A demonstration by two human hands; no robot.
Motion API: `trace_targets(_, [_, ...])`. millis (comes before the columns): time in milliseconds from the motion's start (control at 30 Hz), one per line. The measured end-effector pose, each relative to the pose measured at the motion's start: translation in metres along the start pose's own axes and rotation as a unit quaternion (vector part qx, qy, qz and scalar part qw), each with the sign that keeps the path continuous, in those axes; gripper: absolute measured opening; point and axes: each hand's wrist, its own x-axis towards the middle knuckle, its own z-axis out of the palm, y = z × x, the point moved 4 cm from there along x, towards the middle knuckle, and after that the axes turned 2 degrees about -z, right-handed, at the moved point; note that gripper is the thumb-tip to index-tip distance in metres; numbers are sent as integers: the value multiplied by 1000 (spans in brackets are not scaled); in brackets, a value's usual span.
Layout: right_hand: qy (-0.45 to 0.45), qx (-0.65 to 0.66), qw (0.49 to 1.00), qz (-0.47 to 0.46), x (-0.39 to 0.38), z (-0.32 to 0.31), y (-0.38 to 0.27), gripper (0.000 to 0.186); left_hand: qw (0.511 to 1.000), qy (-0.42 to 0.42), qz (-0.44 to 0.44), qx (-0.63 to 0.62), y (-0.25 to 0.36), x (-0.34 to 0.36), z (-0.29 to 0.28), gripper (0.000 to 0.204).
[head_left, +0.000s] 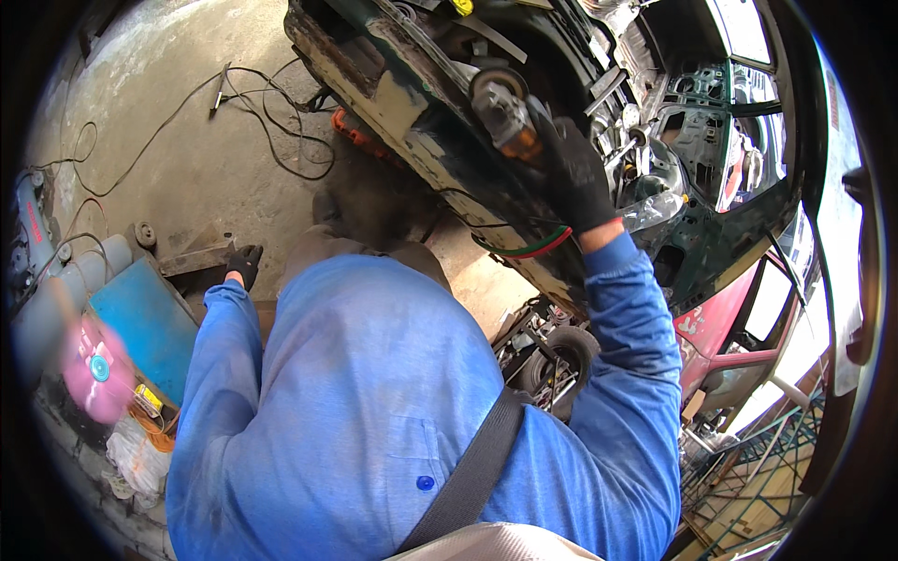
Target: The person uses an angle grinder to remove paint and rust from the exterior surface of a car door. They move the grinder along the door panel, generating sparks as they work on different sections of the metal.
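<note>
My right hand (572, 178), in a black glove, grips an angle grinder (506, 120) with an orange and grey body. Its disc faces the inside of a stripped dark green car body (440, 126), over the sill, whose paint is worn to bare beige patches. Whether the disc touches metal I cannot tell. Low on my left side, my left hand (245, 266), also black-gloved, has its fingers curled beside a wooden board (198, 258). What those fingers hold, if anything, is hidden. A red and green cord (526, 247) hangs below my right wrist along the sill.
Black cables (271, 117) loop across the concrete floor. An orange tool (365, 140) lies by the sill. At left are a blue panel (145, 323), a pink container (98, 369) and grey cylinders (79, 271). A wheel (558, 360) and a red car (720, 327) are at right.
</note>
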Motion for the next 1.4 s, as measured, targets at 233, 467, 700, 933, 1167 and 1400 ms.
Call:
trace_targets(233, [8, 44, 998, 44, -105, -9, 21, 90, 965, 13, 131, 227, 32, -15, 25, 54])
trace_targets(467, [91, 80, 993, 11, -69, 9, 18, 85, 996, 20, -14, -84, 169, -31, 44, 62])
trace_targets(700, [209, 442, 860, 145, -104, -60, 54, 62, 970, 100, 204, -82, 359, -99, 44, 50])
trace_targets(933, [288, 550, 707, 340, -235, -89, 83, 52, 875, 126, 463, -64, 594, -180, 33, 40])
trace_targets(1167, [356, 535, 613, 461, -362, -56, 79, 53, 836, 7, 520, 177, 758, -112, 95, 59])
trace_targets(1400, [383, 501, 554, 543, -439, -32, 55, 51, 772, -95, 370, 507, 821, -65, 194, 56])
